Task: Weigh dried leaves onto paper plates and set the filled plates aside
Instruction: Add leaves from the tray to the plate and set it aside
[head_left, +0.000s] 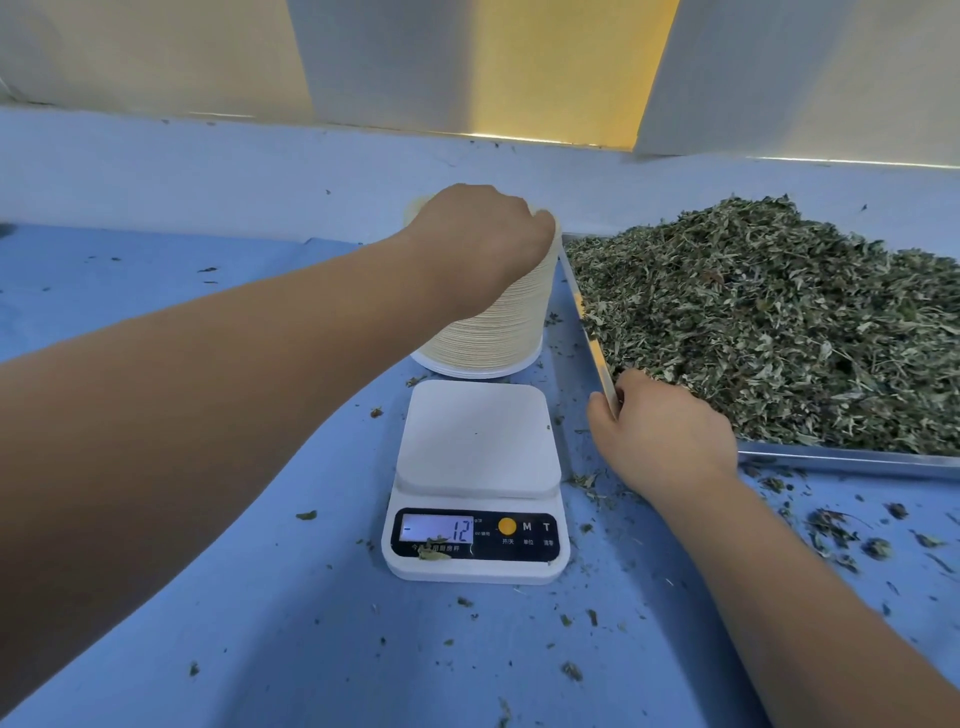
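Observation:
A tall stack of cream paper plates (498, 327) stands behind a white kitchen scale (475, 447). My left hand (478, 239) lies on top of the stack with its fingers curled over the far right rim. The scale's platform is bare and its display (436, 530) reads -12. To the right, a metal tray (841, 460) holds a big heap of dried green leaves (769, 322). My right hand (660, 436) grips the tray's near left edge, thumb outside and fingers inside among the leaves.
A blue cloth (260, 597) covers the table, with leaf crumbs scattered on it, most near the tray's front. A low blue ledge and pale wall panels (395, 62) close off the back.

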